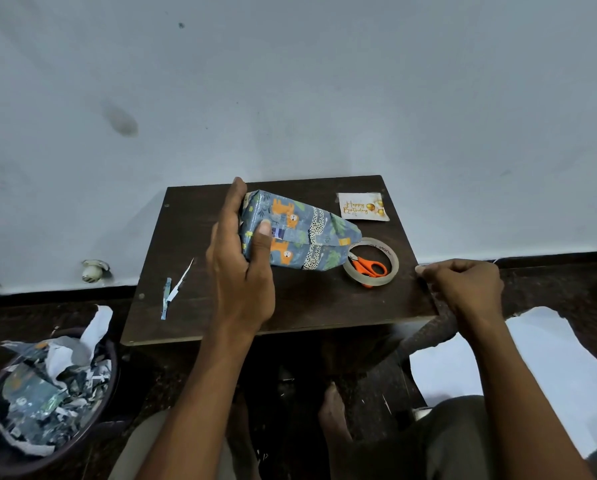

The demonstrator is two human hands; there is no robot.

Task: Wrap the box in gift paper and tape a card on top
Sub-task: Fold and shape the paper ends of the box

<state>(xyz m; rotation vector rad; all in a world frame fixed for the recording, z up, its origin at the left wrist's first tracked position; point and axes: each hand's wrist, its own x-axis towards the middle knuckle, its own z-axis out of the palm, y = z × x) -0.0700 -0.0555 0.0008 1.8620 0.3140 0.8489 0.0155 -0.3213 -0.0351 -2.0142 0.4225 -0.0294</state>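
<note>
Gripping wrapped box point(297, 233) mid-frame: left hand point(241, 268), thumb on top | right hand point(467, 289) curled at table point(221, 317) edge, hold unclear | card point(363, 206) upper right

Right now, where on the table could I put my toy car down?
The near edge of the table, between the paper strips and the right hand, is bare. So is the far left corner, beyond the strips. The right side is crowded: wrapped box, tape roll with scissors, birthday card.
</note>
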